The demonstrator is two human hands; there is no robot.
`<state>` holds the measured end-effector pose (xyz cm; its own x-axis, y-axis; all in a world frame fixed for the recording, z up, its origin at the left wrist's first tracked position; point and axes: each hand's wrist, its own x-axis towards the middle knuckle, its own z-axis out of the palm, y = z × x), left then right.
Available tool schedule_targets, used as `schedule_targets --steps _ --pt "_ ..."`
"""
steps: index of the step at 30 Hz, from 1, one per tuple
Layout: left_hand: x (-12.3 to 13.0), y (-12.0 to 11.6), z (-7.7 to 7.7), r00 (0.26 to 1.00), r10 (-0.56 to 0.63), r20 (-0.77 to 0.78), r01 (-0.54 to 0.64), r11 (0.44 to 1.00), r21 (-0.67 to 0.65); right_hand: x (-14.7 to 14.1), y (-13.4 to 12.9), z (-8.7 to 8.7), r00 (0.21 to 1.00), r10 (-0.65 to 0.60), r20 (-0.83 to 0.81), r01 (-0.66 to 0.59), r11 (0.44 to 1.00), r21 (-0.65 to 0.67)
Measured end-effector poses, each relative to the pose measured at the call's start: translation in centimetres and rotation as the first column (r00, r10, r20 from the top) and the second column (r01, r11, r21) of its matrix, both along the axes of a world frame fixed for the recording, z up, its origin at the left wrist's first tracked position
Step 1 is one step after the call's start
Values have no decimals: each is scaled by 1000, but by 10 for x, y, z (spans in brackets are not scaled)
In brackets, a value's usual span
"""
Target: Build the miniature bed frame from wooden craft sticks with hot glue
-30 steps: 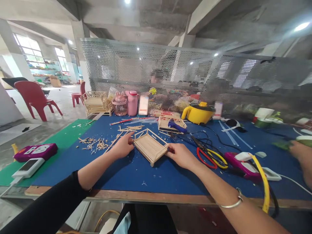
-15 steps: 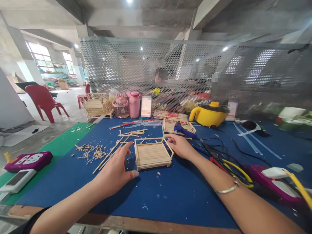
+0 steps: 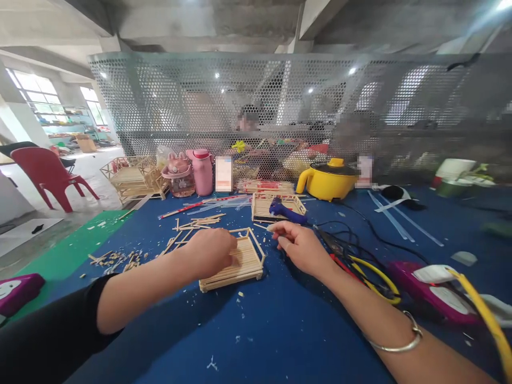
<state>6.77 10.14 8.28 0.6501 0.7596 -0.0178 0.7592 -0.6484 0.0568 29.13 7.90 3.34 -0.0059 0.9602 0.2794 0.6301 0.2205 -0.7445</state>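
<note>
A small tray-like frame of pale wooden sticks [image 3: 230, 266], with a slatted base and low rails, lies on the blue table in front of me. My left hand [image 3: 212, 250] is above its left part, back of the hand up. Its fingers curl downward and are partly blurred, so whether they hold anything is hidden. Just right of the frame is my right hand [image 3: 298, 242], fingers loosely bent and apart, with nothing visible between them. Behind it, a blue glue gun [image 3: 290, 210] rests across a second stick frame [image 3: 260, 207].
Loose sticks [image 3: 204, 220] and cut bits [image 3: 116, 260] lie to the left. Along the back stand a pink bottle [image 3: 202, 173], a phone [image 3: 224, 173] and a yellow electric pot [image 3: 332, 180] before a perforated metal screen [image 3: 176, 106]. Cables [image 3: 376, 272] and a purple power strip [image 3: 432, 293] occupy the right.
My left hand has moved right, from beside the stick frame to above it, and its fingers have turned downward. My right hand has come away from the frame's right corner. The view has shifted right.
</note>
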Motion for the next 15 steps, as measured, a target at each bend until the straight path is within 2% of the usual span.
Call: schedule_targets --steps 2,3,4,5,6,8,9,10,11,13,14,15 --pt "-5 -2 3 993 -13 116 18 999 -41 -1 -1 0 1000 11 2 -11 1000 6" --pt "-11 -3 8 968 -21 251 43 996 -79 -2 -1 -1 1000 18 2 -18 1000 5" --pt "-17 -4 16 904 3 429 55 991 -124 -3 -2 -1 1000 25 -1 -25 1000 0" --pt "-25 -4 26 813 55 580 54 984 -169 -4 -2 -2 999 31 -6 -31 999 -6" --pt "-35 -5 36 685 101 722 29 986 -166 -5 -2 -4 999 36 -13 -37 999 -13" --pt "-57 -3 54 358 93 929 -69 995 -73 -6 -2 -6 999 43 -31 -44 999 -25" --pt "-69 -1 60 213 67 975 -141 989 -37 -7 -2 -7 998 44 -42 -45 999 -30" --pt "-80 1 64 99 32 995 -238 971 -8 -7 -2 -8 997 44 -56 -46 998 -33" --pt "-90 4 65 21 -11 1000 -347 938 17 -7 -2 -9 996 48 -70 -50 998 -38" --pt "-103 10 57 -26 -76 997 -545 837 50 -7 -1 -11 992 77 -99 -83 995 -55" --pt "-106 12 48 -15 -58 998 -605 795 37 -7 0 -12 988 105 -113 -113 991 -69" --pt "-106 14 38 34 40 999 -611 792 -11 -8 0 -13 982 137 -128 -149 985 -85"
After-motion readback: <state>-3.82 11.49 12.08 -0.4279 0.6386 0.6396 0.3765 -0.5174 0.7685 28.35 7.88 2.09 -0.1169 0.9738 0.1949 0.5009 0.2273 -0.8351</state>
